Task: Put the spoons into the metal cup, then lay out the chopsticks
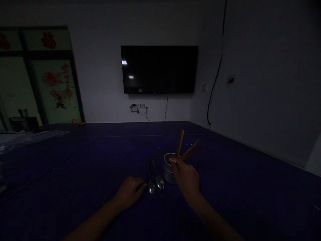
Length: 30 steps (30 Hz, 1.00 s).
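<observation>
Blue surface (100, 167) is carrying a likely rigid cup (169, 175)
Rim (164, 156) offering purchase; right hand (187, 175) hovering there, grip unclear; left hand (130, 190) resting loose, seemingly empty.

At five o'clock, the bare right hand (186, 174) is covering part of the grey cylindrical cup (168, 174) and the lower ends of the slender brown wooden sticks (179, 144); darkness is obscuring whether its grip is pinching anything. The bottom edge is cutting off the right forearm (210, 212) at five, the left forearm (100, 214) at seven. At nine, the left edge is cropping the crumpled clear plastic sheet (37, 138), and tiny orange objects (81, 124) are defying identification.
</observation>
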Each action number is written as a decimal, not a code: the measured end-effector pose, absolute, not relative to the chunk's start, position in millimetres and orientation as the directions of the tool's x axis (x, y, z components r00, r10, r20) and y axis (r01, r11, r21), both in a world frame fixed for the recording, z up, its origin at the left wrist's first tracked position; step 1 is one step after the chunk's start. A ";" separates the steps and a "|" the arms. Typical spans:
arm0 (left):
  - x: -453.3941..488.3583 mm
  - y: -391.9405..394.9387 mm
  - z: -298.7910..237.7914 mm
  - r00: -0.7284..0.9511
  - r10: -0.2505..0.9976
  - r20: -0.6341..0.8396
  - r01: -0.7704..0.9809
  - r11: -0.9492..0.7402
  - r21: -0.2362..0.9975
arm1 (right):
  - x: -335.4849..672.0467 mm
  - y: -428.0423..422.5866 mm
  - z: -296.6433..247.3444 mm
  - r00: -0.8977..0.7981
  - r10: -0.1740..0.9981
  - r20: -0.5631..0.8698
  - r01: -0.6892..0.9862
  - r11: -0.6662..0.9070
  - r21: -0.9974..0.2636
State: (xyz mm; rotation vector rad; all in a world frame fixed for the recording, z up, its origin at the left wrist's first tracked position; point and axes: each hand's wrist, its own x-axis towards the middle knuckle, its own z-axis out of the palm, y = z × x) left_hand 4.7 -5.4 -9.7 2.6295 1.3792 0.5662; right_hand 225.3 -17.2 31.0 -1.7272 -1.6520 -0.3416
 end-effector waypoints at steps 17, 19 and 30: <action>5.1 -3.9 -10.6 0.532 0.805 0.265 0.761 -0.591 0.268 | 219.2 -27.9 45.4 0.168 0.867 0.470 0.971 -0.061 -0.233; 4.9 -3.3 -11.1 0.535 0.800 0.272 0.755 -0.597 0.270 | 219.0 -28.1 45.4 0.169 0.871 0.461 0.969 -0.063 -0.238; 4.4 -3.3 -11.4 0.547 0.788 0.282 0.758 -0.609 0.231 | 220.2 -25.3 38.2 0.181 0.800 0.573 0.966 -0.035 -0.256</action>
